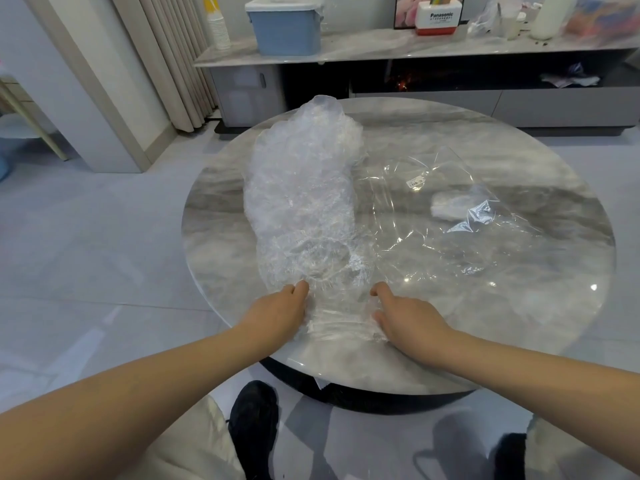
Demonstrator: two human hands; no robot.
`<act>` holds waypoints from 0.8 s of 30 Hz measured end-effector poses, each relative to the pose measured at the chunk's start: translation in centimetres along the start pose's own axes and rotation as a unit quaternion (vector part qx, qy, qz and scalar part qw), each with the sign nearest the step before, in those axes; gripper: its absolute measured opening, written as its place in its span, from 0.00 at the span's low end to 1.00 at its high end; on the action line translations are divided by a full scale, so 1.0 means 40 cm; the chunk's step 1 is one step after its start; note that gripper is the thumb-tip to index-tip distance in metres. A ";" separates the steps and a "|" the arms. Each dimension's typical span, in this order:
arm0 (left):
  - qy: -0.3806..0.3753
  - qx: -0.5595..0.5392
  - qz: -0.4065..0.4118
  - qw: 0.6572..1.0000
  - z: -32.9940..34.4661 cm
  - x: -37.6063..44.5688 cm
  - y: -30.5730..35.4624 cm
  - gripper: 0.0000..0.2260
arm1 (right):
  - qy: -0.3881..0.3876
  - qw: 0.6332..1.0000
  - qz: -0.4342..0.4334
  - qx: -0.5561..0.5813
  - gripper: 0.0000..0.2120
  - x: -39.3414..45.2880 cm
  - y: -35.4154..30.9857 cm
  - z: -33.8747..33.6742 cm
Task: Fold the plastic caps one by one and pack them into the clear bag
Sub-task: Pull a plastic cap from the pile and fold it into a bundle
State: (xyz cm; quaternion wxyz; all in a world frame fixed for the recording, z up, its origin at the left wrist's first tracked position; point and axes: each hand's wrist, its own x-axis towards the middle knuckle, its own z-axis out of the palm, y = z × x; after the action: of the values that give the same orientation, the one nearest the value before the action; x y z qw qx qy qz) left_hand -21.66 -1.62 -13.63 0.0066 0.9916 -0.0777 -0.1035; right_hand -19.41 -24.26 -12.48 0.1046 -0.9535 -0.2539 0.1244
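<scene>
Both hands, left hand (pixel 277 311) and right hand (pixel 403 315), grip the crinkled translucent plastic cap pile (pixel 304 202) at lower centre, fingers curled. Right of it lies the flat clear plastic bag (pixel 450 216) on the round grey marble table (pixel 554 306).

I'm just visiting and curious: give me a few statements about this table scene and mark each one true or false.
1. Both hands, left hand and right hand, hold the near end of the crumpled heap of clear plastic caps. True.
2. The flat clear plastic bag lies to the left of the heap. False: it lies to its right.
3. A small white folded bundle shows inside the bag. True.
4. The table is square and wooden. False: the round grey marble-look table is round.
5. The pale blue lidded bin stands on the table. False: it stands on the long grey sideboard behind.
</scene>
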 end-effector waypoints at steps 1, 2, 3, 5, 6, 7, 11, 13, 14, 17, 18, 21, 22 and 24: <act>0.003 0.021 0.006 1.000 0.000 -0.002 0.001 0.09 | 0.000 1.000 0.001 -0.004 0.17 -0.002 0.001 0.002; 0.007 0.041 0.008 0.999 0.000 -0.003 0.002 0.10 | -0.004 1.000 0.006 -0.009 0.17 -0.003 0.000 -0.002; 0.023 0.057 0.010 0.998 -0.002 -0.002 0.002 0.11 | 0.000 1.000 0.011 -0.018 0.17 -0.004 -0.002 -0.005; 0.108 0.058 0.030 0.992 -0.007 0.000 0.001 0.12 | 0.055 0.996 -0.015 -0.067 0.16 -0.005 -0.011 -0.013; 0.172 0.054 0.057 0.982 -0.008 0.001 0.002 0.13 | 0.107 0.988 -0.055 -0.101 0.17 -0.001 -0.012 -0.011; 0.242 0.043 0.088 0.965 -0.007 0.003 0.004 0.15 | 0.164 0.976 -0.091 -0.109 0.18 0.003 -0.012 -0.007; 0.363 -0.007 0.218 0.906 -0.017 -0.009 0.036 0.14 | 0.243 0.937 -0.234 -0.089 0.19 0.007 -0.020 0.006; 0.318 0.029 0.271 0.908 -0.002 -0.015 0.045 0.13 | 0.208 0.939 -0.251 -0.108 0.18 0.004 -0.024 0.023; 0.281 0.055 0.279 0.917 0.011 -0.017 0.043 0.14 | 0.177 0.948 -0.233 -0.126 0.19 0.006 -0.020 0.036; 0.149 0.104 0.214 0.960 0.052 -0.013 0.027 0.20 | 0.066 0.974 -0.145 -0.163 0.24 0.007 -0.003 0.064; 0.105 0.085 0.188 0.973 0.050 -0.017 0.027 0.22 | 0.041 0.977 -0.130 -0.161 0.25 0.006 0.003 0.072; 0.039 0.014 0.155 0.987 0.046 -0.020 0.019 0.27 | 0.015 0.985 -0.097 -0.140 0.27 -0.004 0.011 0.078; 0.023 0.003 0.152 0.988 0.048 -0.020 0.016 0.29 | 0.021 0.985 -0.093 -0.143 0.29 -0.006 0.011 0.080; -0.003 -0.009 0.139 0.990 0.044 -0.023 0.014 0.32 | 0.025 0.985 -0.111 -0.133 0.33 -0.008 0.017 0.085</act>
State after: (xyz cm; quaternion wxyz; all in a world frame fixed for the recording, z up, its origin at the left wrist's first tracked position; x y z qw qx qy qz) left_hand -23.00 -2.01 -15.13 0.0299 0.9706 -0.2141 -0.1054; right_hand -20.34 -24.55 -15.81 -0.0039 -0.9276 -0.3697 0.0531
